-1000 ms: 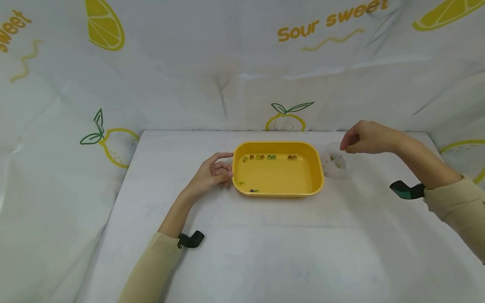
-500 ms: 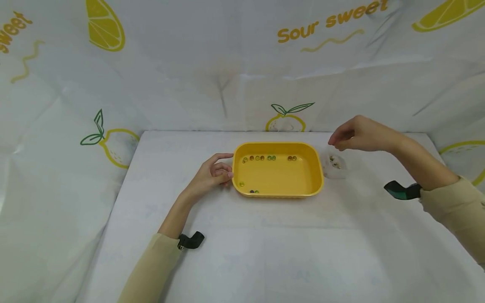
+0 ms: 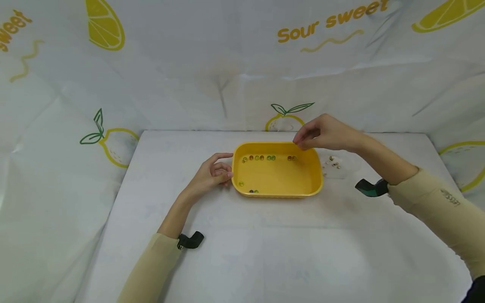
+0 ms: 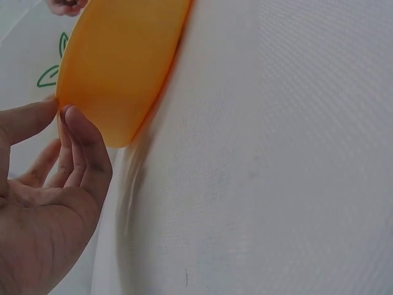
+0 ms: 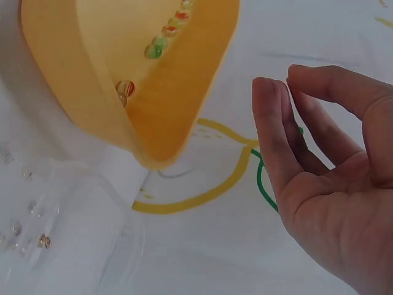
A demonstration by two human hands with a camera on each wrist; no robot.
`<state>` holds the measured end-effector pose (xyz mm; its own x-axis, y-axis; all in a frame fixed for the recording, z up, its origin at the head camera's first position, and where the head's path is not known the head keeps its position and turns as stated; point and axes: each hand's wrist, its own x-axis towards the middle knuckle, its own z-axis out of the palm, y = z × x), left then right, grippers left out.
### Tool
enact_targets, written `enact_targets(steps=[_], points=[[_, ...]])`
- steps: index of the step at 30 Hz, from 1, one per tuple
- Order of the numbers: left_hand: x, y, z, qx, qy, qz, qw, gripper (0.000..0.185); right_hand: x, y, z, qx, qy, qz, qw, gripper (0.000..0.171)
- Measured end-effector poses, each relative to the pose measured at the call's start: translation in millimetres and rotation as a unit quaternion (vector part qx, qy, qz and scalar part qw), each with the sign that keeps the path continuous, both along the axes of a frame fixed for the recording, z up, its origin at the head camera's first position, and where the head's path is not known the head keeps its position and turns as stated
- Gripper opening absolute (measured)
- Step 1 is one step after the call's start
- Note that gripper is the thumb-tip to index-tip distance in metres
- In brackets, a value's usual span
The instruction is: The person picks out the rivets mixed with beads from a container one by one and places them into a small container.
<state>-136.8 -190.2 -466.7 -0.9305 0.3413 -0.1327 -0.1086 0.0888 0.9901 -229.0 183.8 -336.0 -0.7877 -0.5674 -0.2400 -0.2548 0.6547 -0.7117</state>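
Observation:
A yellow tray (image 3: 276, 194) stands in the middle of the white table, with several small marbles (image 3: 259, 158) along its far wall and a few by its near left corner. My left hand (image 3: 214, 170) rests against the tray's left end. In the left wrist view its thumb and fingertips (image 4: 77, 120) touch the tray (image 4: 123, 61) without gripping it. My right hand (image 3: 301, 141) hovers over the tray's far right corner, fingers loosely bent. The right wrist view shows nothing held in this hand (image 5: 285, 83).
A clear plastic container (image 3: 335, 166) holding a few marbles (image 3: 332, 160) sits just right of the tray, also seen in the right wrist view as a clear container (image 5: 61, 227). Lemon-print sheets wall the table on three sides. Bare tabletop (image 3: 265, 252) lies in front.
My right hand has moved left, from above the clear container to above the tray's far right corner. The left hand and the tray have stayed where they were.

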Motion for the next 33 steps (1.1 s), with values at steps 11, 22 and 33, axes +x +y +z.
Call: enact_targets(steps=[11, 22, 33], points=[[-1.3, 1, -1.4, 0.001, 0.001, 0.000, 1.0000, 0.061, -11.4, -38, -12.3, -0.027, -0.016, 0.012, 0.999, 0.017], [0.8, 1, 0.1, 0.003, -0.004, 0.004, 1.0000, 0.060, -17.2, -82, -31.3, -0.025, -0.016, 0.056, 0.998, 0.021], [1.5, 1, -1.0, 0.012, -0.008, 0.000, 0.9999, 0.060, -15.1, -118, -51.3, -0.037, -0.080, 0.048, 0.995, 0.024]])
